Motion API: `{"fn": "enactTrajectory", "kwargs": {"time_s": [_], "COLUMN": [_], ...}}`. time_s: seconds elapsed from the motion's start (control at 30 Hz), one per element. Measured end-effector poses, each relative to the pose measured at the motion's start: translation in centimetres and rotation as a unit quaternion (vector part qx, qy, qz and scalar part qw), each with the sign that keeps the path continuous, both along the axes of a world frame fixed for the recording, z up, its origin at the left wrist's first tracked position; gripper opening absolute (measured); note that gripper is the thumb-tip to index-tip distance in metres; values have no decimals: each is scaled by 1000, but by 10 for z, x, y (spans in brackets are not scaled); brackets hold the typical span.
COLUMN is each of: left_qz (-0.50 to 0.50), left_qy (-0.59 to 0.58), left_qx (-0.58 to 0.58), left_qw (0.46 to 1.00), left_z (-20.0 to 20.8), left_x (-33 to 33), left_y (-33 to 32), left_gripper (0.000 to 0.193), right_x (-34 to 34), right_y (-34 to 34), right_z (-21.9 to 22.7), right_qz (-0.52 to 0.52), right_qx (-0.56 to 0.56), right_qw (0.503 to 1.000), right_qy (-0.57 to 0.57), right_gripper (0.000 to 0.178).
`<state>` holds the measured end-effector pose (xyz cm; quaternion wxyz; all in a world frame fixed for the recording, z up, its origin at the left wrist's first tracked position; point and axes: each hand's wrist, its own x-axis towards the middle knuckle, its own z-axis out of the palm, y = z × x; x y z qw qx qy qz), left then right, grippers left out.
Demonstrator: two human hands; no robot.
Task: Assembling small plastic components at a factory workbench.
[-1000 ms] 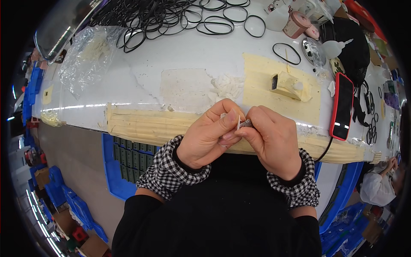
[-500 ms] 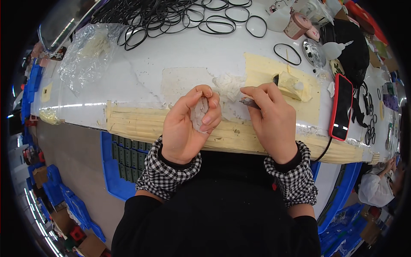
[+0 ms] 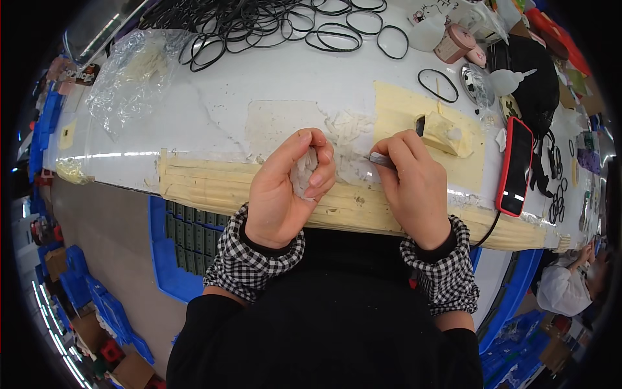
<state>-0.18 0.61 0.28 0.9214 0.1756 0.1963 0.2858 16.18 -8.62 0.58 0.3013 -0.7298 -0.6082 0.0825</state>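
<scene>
My left hand (image 3: 285, 188) curls, palm up, around a translucent whitish piece (image 3: 302, 175); its fingers cover most of the piece, so its kind does not show. Between thumb and fingertips of my right hand (image 3: 414, 185) is a small grey metal blade (image 3: 378, 160), its pointed end toward my left hand, with a gap between the two. Past the hands, white scraps (image 3: 350, 126) lie on the worn white table top (image 3: 214, 97). Just right of them sits a lump wrapped in yellowish tape (image 3: 446, 135), on a sheet of the same colour.
Black rubber loops (image 3: 334, 37) pile up at the back. A clear plastic bag (image 3: 129, 84) lies back left. To the right are a red-framed phone (image 3: 517, 165) with a cable and a dropper bottle (image 3: 508, 81). Yellowish tape (image 3: 201, 181) covers the table's front edge; a blue crate (image 3: 159, 246) sits below.
The blade has tilted flatter in my right fingers, which have closed in on it a little. My left hand keeps its hold on the translucent piece. The whole view has shifted slightly.
</scene>
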Motion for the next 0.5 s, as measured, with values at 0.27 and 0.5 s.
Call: {"fn": "enactTrajectory", "kwargs": {"time_s": [0.27,0.5], "left_qz": [-3,-8], "left_qy": [6,46], "left_qx": [26,62], "left_qw": [1000,997], "left_z": [-3,3], "left_x": [-2,0], "left_y": [0,-2], "left_gripper": [19,17], "right_x": [2,-3], "right_y": [0,0], "right_z": [4,5], "right_qz": [-13,0], "right_qx": [4,-11], "right_qw": [1000,1000], "right_qy": [25,17], "right_gripper": [19,18]}}
